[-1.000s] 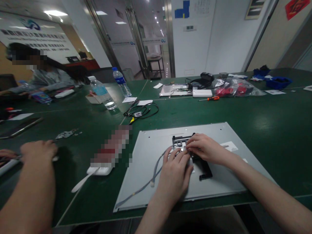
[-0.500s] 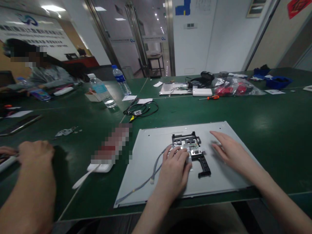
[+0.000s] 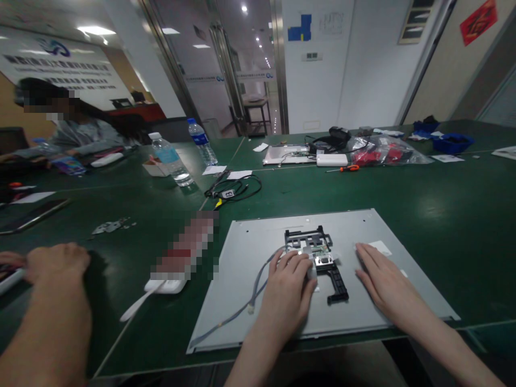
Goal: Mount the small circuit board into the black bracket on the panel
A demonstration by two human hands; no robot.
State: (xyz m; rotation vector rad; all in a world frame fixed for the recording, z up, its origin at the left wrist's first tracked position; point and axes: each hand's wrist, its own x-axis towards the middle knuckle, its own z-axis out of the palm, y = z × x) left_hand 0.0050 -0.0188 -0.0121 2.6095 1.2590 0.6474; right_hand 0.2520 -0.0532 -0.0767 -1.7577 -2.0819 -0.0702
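A large pale flat panel (image 3: 338, 325) lies on the green table with a black plastic bracket (image 3: 338, 285) on its middle. A small circuit board (image 3: 320, 250) with a metal connector (image 3: 323, 262) sits within the bracket. My left hand (image 3: 288, 277) curls over the board's left side, fingers bent and thumb drawn in; its grip is partly hidden. A grey cable (image 3: 258, 277) runs from there to the panel's lower left. To the bracket's right, my right hand (image 3: 382, 279) is empty, fingers stretched out low over the panel. A white label (image 3: 379, 248) shows beside its fingertips.
Left of the panel lies a white device with a cord (image 3: 165, 285). Another person's arm (image 3: 52, 301) rests at far left. Beyond are a black cable (image 3: 237, 188), two water bottles (image 3: 171, 158) (image 3: 201, 141), an orange screwdriver (image 3: 349, 169) and a plastic bag (image 3: 387, 150).
My right hand has lowered toward the panel and its fingers have come closer together. The white label beside it now shows. My left hand stays at the circuit board. The view has tilted slightly up.
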